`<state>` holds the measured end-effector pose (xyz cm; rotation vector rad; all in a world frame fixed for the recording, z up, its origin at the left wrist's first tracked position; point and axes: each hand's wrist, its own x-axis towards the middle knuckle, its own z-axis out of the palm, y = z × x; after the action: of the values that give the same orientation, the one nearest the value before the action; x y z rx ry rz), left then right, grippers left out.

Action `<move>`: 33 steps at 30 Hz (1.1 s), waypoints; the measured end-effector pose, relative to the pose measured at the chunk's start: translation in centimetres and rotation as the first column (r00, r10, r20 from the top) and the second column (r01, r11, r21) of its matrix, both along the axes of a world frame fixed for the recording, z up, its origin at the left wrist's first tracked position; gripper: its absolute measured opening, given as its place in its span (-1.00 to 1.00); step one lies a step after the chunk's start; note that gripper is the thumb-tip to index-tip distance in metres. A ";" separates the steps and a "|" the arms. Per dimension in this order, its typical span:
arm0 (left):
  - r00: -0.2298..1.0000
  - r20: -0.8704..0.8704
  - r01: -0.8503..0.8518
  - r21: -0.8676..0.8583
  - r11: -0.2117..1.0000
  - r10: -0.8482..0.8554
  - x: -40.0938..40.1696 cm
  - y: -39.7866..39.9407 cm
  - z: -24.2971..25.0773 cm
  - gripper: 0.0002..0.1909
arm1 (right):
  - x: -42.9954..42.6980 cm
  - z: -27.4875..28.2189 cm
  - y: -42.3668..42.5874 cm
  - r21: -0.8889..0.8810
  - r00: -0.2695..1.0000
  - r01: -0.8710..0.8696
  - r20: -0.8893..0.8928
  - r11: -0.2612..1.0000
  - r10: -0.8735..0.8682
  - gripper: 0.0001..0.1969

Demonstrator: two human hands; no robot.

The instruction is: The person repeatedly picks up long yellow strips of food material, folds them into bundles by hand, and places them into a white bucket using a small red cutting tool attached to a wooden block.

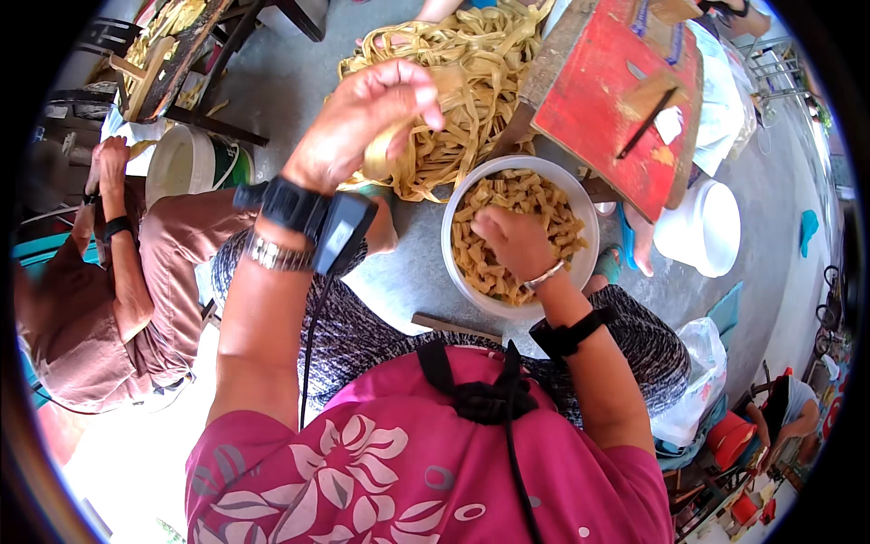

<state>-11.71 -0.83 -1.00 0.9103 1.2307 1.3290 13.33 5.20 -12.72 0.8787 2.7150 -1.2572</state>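
Observation:
My left hand [374,119] is raised in front of the heap of long flat yellow strips [469,129], its fingers curled. A pale, blurred strip [380,153] runs below the curled fingers and appears held in them. My right hand [514,243] hangs over a round white bucket [454,268], low above or touching the short, folded yellow-brown pieces [503,194] that fill it. Its fingers are bent and blurred; whether they hold a piece is hidden. The bucket stands between my knees.
A red-topped wooden bench [584,102] slants at upper right, bearing a dark narrow bar [646,122] on a wooden block. A white bucket [700,228] stands right of it. A person in brown [102,326] sits at left beside another bucket [180,160]. Another person's hand [387,41] touches the heap.

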 end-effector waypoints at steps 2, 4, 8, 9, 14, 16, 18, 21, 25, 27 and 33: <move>0.996 -0.005 0.092 0.036 0.995 -0.092 1.9 -2.4 0.7 -0.90 | -0.4 2.7 -0.8 -0.668 0.934 0.145 -0.150 0.730 -0.323 -0.61; 0.969 0.046 0.245 -0.032 0.969 -0.244 4.6 -5.0 2.0 -0.91 | -0.4 5.2 -1.5 -0.930 0.828 0.032 -0.181 0.366 -0.532 -0.53; 0.929 -0.011 0.369 -0.058 0.928 -0.370 8.4 -8.1 -0.2 -0.91 | 1.1 8.4 -2.4 -0.947 0.712 -0.161 -0.306 0.278 -0.632 -0.51; 0.927 0.010 0.375 -0.063 0.925 -0.375 9.0 -8.5 -0.7 -0.91 | 1.7 8.7 -2.7 -0.940 0.692 -0.160 -0.324 0.301 -0.645 -0.52; 0.910 -0.309 0.315 0.076 0.946 -0.278 11.6 -10.0 -1.1 -0.83 | 4.4 12.4 -4.9 -0.935 0.548 -0.088 -0.333 0.343 -0.768 -0.64; 0.842 -0.540 0.213 0.337 0.917 0.003 12.7 -9.8 -1.9 -0.82 | 5.0 13.8 -5.2 -0.910 0.536 -0.069 -0.379 0.409 -0.754 -0.66; 0.893 -0.450 0.097 0.230 0.968 0.018 13.5 -9.9 -1.7 -0.86 | 5.9 15.2 -4.8 -0.867 0.499 -0.129 -0.477 0.482 -0.723 -0.69; 0.917 -0.386 -0.095 0.039 0.995 0.103 14.6 -10.8 -0.9 -0.83 | 7.1 17.4 -4.7 -0.781 0.388 -0.223 -0.620 0.583 -0.682 -0.71; 0.855 -0.494 -0.167 0.023 0.986 0.156 14.8 -11.1 -0.2 -0.71 | 7.0 19.7 -6.4 -0.717 0.306 -0.097 -0.681 0.690 -0.665 -0.72; 0.962 -0.274 -0.029 -0.133 0.991 -0.008 14.9 -11.2 0.5 -0.62 | 6.5 19.8 -7.4 -0.681 0.327 -0.088 -0.709 0.727 -0.624 -0.72; 0.660 0.751 0.169 -0.173 0.970 0.019 15.7 -9.1 1.3 -0.51 | 6.1 16.4 -9.8 -0.740 0.525 -0.366 -0.665 0.564 -0.532 -0.67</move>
<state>3.98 -9.91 0.35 0.1680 0.6468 1.2604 19.47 -4.60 3.71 0.2246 1.7665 -3.3133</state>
